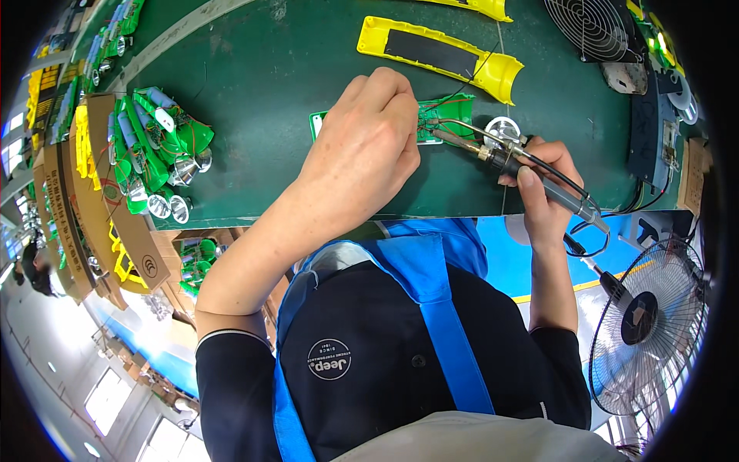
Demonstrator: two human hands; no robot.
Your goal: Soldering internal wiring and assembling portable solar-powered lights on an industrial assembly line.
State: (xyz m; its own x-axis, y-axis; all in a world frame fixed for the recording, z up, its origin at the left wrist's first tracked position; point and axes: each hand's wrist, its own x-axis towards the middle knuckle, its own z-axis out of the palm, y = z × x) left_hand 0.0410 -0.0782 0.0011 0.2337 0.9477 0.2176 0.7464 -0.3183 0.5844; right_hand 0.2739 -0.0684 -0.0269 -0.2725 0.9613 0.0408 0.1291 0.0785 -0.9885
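Observation:
My right hand (543,181) grips a soldering iron (566,199) with a thin metal feed tube beside its tip. The tip points left and reaches the circuit board (427,123) in a green plastic housing half (456,110) on the bench. Over the left part of that housing, my left hand (369,135) is closed with fingers bent down; whatever it pinches is hidden behind the knuckles. A silver reflector cup (502,129) lies just right of the housing, partly behind the iron. Beyond it rests a yellow housing half (439,58) with a dark inner strip.
Several green assemblies with reflectors (158,146) are piled on the bench (254,100) at left, beside a cardboard box (115,192). A round fan grille (589,23) and dark equipment box (654,127) stand at far right. Below them is a caged fan (647,319).

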